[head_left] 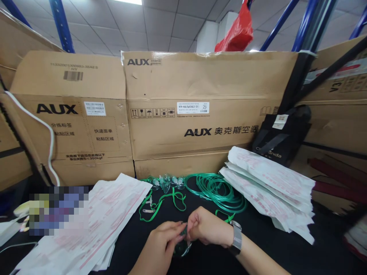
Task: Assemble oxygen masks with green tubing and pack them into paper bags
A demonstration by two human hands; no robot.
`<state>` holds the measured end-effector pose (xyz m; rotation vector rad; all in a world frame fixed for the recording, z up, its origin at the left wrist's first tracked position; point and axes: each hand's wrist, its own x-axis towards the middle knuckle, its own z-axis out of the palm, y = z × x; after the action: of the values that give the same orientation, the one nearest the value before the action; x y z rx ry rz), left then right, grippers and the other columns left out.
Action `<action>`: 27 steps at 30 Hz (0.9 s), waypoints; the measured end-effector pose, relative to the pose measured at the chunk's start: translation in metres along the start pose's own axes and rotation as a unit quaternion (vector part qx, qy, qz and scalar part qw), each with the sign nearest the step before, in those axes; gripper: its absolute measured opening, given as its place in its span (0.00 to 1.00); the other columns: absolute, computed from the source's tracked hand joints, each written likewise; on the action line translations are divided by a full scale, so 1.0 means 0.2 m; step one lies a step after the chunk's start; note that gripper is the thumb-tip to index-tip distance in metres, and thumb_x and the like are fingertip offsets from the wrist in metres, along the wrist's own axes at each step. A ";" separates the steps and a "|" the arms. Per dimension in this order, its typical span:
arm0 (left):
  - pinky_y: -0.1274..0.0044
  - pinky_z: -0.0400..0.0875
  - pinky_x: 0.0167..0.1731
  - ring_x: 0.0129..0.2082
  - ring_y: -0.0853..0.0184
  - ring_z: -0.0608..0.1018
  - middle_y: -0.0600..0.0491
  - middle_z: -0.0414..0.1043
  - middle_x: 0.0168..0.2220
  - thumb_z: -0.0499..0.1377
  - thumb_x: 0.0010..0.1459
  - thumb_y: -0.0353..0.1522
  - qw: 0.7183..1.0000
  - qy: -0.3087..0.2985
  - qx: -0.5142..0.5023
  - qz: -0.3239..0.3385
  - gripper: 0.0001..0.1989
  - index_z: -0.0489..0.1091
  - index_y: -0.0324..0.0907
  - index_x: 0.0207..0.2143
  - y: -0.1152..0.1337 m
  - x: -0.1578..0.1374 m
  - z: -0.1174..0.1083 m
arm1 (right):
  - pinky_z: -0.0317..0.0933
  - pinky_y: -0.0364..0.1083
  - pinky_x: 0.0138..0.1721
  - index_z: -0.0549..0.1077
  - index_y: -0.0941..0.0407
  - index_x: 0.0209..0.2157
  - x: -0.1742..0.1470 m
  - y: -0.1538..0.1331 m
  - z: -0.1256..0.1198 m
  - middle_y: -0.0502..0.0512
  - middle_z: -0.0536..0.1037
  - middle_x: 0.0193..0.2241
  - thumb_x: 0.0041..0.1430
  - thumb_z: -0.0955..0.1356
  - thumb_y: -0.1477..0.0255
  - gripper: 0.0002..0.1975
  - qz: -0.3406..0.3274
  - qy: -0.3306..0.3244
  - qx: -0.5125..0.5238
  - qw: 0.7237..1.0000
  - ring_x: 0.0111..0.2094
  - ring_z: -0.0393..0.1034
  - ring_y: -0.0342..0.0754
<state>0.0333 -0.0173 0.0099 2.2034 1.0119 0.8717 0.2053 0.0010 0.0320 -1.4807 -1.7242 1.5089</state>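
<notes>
Low in the middle of the head view, my two hands work close together on a small clear, greenish oxygen mask (180,250). My left hand (164,242) has its fingers closed around the mask's upper left part. From the other side my right hand (205,227), with a watch at the wrist, pinches the mask's edge; the fingertips partly hide that spot. Beyond my hands lie green elastic straps (180,208) and a coil of green tubing (219,191). Several clear plastic mask pieces (164,182) sit in a row against the cardboard.
White printed paper bags (114,206) are stacked on the left, and more white bags (269,187) on the right. Large cardboard boxes (166,141) wall off the back of the black table surface (129,229). A black bag (278,133) hangs at right.
</notes>
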 end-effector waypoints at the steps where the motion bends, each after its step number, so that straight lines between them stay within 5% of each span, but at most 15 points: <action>1: 0.78 0.68 0.43 0.42 0.68 0.74 0.53 0.74 0.41 0.53 0.52 0.26 0.999 0.009 -0.038 -0.027 0.15 0.71 0.49 0.41 0.00 0.01 0.00 | 0.36 0.37 0.10 0.70 0.60 0.15 0.00 0.00 0.00 0.40 0.59 0.06 0.36 0.65 0.79 0.03 -0.004 0.004 -0.013 1.000 0.08 0.45 0.34; 5: 0.77 0.71 0.40 0.37 0.67 0.76 0.56 0.76 0.35 0.60 0.45 0.24 0.990 0.032 -0.121 -0.071 0.17 0.73 0.51 0.37 -0.02 0.02 0.02 | 0.40 0.36 0.12 0.71 0.60 0.16 -0.01 -0.01 0.01 0.43 0.66 0.10 0.36 0.64 0.80 0.04 -0.025 0.027 -0.056 0.998 0.11 0.51 0.34; 16: 0.77 0.70 0.42 0.41 0.67 0.74 0.56 0.75 0.38 0.57 0.46 0.21 0.995 0.042 -0.089 -0.027 0.21 0.70 0.53 0.41 -0.06 0.00 0.06 | 0.48 0.36 0.15 0.73 0.60 0.19 -0.04 -0.01 0.04 0.52 0.73 0.16 0.39 0.60 0.79 0.10 -0.080 0.099 -0.205 0.970 0.15 0.58 0.37; 27: 0.77 0.70 0.42 0.40 0.67 0.75 0.55 0.75 0.38 0.58 0.45 0.21 0.997 0.027 -0.066 -0.009 0.20 0.72 0.53 0.38 -0.05 0.01 0.05 | 0.47 0.36 0.15 0.71 0.60 0.17 -0.06 -0.06 0.02 0.45 0.67 0.11 0.40 0.63 0.80 0.06 -0.061 0.048 -0.127 0.989 0.13 0.53 0.36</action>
<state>0.0373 -0.0131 -0.0027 2.0674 0.9698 0.9672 0.2015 -0.0092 0.0456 -1.5095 -1.9675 1.1703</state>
